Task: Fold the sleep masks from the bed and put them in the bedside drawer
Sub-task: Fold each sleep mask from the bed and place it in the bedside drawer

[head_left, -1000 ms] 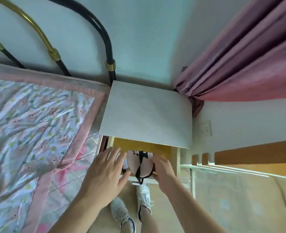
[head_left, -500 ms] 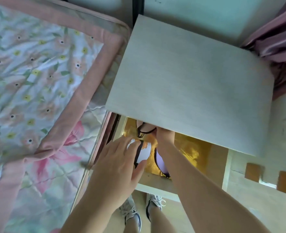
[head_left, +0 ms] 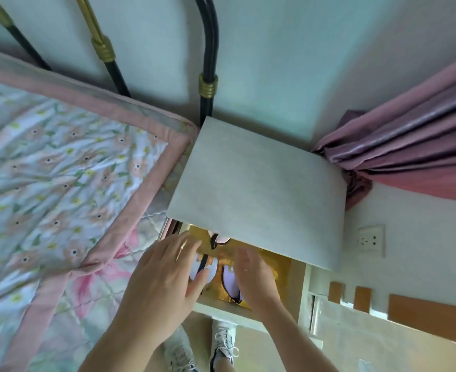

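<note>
Both hands (head_left: 165, 280) (head_left: 253, 277) forward, fingers relaxed

bare forearms, no sleeves visible; left hand (head_left: 165, 285), right hand (head_left: 256, 280); white lace-up sneakers (head_left: 222, 345) with dark trim.

Seen from above, both hands reach into the open bedside drawer (head_left: 222, 308), which is pulled out from under the grey top of the bedside table (head_left: 259, 189). The left hand (head_left: 162, 285) spreads its fingers flat over a pale sleep mask (head_left: 210, 267) with a black strap. The right hand (head_left: 253, 277), fingers loosely straight, lies over a second, lilac mask (head_left: 230, 284) on the drawer's yellow lining. A third mask (head_left: 220, 239) peeks out under the table top. The flowered quilt (head_left: 60, 189) with pink border covers the bed on the left; a pink curtain (head_left: 409, 146) hangs right. White sneakers (head_left: 222, 345) show below.
</note>
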